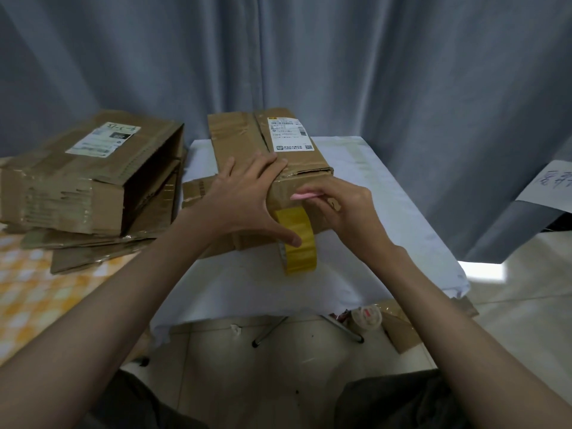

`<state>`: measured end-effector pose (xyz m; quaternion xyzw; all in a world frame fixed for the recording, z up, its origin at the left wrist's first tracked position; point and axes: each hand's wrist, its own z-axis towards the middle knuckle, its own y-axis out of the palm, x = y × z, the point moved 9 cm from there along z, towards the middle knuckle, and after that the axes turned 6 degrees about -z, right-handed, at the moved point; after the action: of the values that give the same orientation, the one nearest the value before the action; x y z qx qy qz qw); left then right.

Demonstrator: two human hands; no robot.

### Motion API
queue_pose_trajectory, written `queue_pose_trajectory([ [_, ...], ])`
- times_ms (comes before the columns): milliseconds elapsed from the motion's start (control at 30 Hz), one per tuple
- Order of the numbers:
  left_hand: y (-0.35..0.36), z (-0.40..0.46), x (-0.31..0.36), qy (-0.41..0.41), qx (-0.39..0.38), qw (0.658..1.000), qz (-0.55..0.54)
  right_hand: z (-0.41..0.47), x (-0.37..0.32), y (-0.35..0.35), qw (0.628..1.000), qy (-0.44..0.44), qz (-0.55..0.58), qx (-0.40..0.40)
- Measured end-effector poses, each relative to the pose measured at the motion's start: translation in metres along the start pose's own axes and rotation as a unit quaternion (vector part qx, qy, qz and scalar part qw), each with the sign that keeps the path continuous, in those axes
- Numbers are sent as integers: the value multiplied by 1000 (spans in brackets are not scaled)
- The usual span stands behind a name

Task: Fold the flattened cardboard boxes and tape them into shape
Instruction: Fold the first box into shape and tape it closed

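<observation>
Fingers of the left hand were spread wide, pinning the box on the desk, probably so the seam stayed closed while the right hand pinched a pink cutter above the yellow tape roll.

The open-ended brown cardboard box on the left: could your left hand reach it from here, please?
Probably yes: the left hand rests spread on the taped brown cardboard box, and nothing stands between it and the open-ended brown cardboard box.

Makeshift home packing corner: curtain, folding table, used boxes.
</observation>
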<state>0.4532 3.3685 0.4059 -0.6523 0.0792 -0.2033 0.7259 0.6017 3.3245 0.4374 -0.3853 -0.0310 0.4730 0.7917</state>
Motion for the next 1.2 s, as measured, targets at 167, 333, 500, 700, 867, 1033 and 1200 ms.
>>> queue_pose_trajectory([
  [167,-1,1,1,-1,-9,1000,-8,2,1,7,1000,-18,-15,3],
  [333,-1,1,1,1,-4,1000,-9,3,0,7,999,-24,-26,3],
  [500,-3,1,2,4,3,1000,-10,4,0,12,998,-18,-51,-12],
  [700,-4,1,2,3,-2,1000,-9,-17,35,-12,995,53,-85,23],
  [867,-4,1,2,4,-7,1000,-13,-60,102,-3,959,243,-147,-21],
  [1033,-4,1,1,1,-12,1000,-15,-90,124,29,911,348,-159,-155],
  [1200,-2,2,0,-3,-8,1000,-11,-54,81,23,924,377,61,-17],
])
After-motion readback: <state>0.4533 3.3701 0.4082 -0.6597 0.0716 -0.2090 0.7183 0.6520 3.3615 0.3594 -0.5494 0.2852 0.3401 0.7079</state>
